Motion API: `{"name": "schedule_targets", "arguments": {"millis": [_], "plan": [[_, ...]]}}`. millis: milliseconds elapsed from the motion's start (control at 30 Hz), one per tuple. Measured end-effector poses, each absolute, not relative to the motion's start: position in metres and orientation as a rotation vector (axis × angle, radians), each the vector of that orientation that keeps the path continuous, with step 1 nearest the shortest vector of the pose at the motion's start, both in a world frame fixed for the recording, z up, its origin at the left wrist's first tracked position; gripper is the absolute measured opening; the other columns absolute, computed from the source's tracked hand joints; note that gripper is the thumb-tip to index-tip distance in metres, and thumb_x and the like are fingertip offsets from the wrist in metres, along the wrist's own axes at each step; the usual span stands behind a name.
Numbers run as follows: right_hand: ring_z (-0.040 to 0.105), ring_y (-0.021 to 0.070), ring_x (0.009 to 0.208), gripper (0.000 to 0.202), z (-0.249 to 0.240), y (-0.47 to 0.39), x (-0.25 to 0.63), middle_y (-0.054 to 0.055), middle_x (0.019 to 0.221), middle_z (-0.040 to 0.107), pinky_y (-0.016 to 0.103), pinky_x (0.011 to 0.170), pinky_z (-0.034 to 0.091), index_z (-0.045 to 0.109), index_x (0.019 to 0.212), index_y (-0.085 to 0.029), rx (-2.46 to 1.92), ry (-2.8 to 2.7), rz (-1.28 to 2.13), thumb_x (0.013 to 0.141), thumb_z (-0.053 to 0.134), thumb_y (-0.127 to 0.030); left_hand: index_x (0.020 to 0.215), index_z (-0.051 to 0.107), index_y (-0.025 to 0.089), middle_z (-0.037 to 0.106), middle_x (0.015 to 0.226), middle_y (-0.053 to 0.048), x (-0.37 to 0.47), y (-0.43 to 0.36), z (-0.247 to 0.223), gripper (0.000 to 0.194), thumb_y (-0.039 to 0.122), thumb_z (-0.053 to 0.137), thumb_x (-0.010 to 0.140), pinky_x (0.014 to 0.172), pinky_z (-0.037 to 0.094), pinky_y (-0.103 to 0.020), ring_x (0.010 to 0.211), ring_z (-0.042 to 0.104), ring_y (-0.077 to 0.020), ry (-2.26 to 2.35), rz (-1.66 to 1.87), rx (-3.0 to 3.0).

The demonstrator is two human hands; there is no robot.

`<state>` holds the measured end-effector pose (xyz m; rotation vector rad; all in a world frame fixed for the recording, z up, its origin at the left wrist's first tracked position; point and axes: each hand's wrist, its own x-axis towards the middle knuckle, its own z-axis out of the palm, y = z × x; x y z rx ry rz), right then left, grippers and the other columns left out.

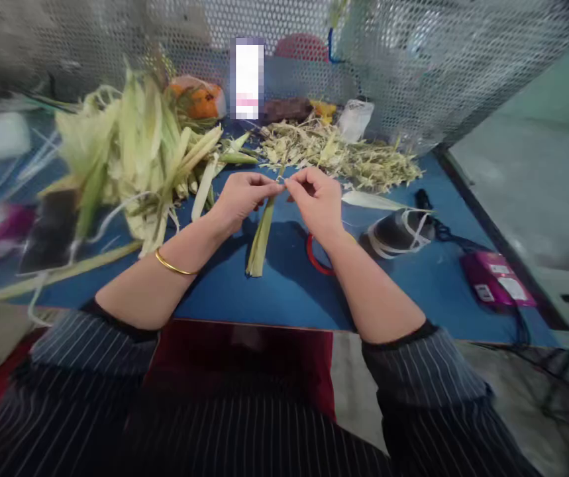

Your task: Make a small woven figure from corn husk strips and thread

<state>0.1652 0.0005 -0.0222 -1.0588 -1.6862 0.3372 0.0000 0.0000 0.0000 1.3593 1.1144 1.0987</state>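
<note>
Both hands meet over the blue table, fingertips nearly touching at the upper part of a green husk bundle. My left hand (245, 199) is closed in a pinch at the bundle's narrow top, with a gold bangle on that wrist. My right hand (318, 202) also pinches there, at what looks like a thin pale strand too small to make out well. The husk bundle (261, 242) hangs down toward the front, its cut end fanned out over the table. Behind my right forearm lies a red ring (314, 255), partly hidden.
A big pile of husks (140, 139) stands at the left, and husk scraps (344, 149) lie at the back. To the right are a dark roll with white cord (398, 233) and a purple pack (495, 279). Perforated mesh (403, 73) rises behind the table (219, 298).
</note>
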Motion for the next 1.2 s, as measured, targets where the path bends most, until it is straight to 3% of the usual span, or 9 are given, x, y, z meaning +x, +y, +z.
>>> {"name": "schedule_targets", "arguments": {"millis": [233,533,767,1200], "plan": [[0.059,0.0168,0.078,0.016,-0.011,-0.014,0.165,0.004,0.083,0.062,0.034,0.075,0.048,0.061,0.079,-0.022,-0.996,-1.817,-0.017,0.094,0.058,-0.027,0.063,0.066,0.016,0.055,0.058,0.001,0.003,0.0,0.002,0.015,0.018,0.078,0.071,0.05,0.031,-0.024,0.052,0.041,-0.0067,1.137,1.141,1.331],[0.063,0.0155,0.08,0.015,-0.009,-0.008,0.169,0.002,0.086,0.065,0.033,0.077,0.052,0.067,0.089,-0.023,-0.939,-1.621,0.18,0.096,0.057,-0.031,0.067,0.071,0.016,0.059,0.062,0.0,0.005,-0.001,0.002,0.013,0.024,0.081,0.07,0.052,0.032,-0.025,0.056,0.043,-0.0078,1.083,1.158,1.346],[0.064,0.0164,0.085,0.008,-0.014,-0.006,0.172,0.002,0.09,0.067,0.035,0.082,0.053,0.068,0.088,-0.023,-0.959,-1.701,0.121,0.093,0.062,-0.026,0.067,0.073,0.017,0.061,0.065,0.0,0.005,-0.005,0.007,0.013,0.026,0.081,0.07,0.055,0.033,-0.027,0.059,0.045,-0.0089,1.082,1.131,1.37],[0.061,0.0196,0.089,0.018,-0.012,-0.007,0.175,0.005,0.094,0.063,0.041,0.086,0.052,0.063,0.091,-0.024,-1.026,-1.884,-0.091,0.1,0.049,-0.032,0.064,0.073,0.018,0.066,0.065,-0.001,0.007,-0.005,0.008,0.011,0.025,0.081,0.068,0.06,0.039,-0.027,0.061,0.049,-0.0099,1.003,1.1,1.391]]}}
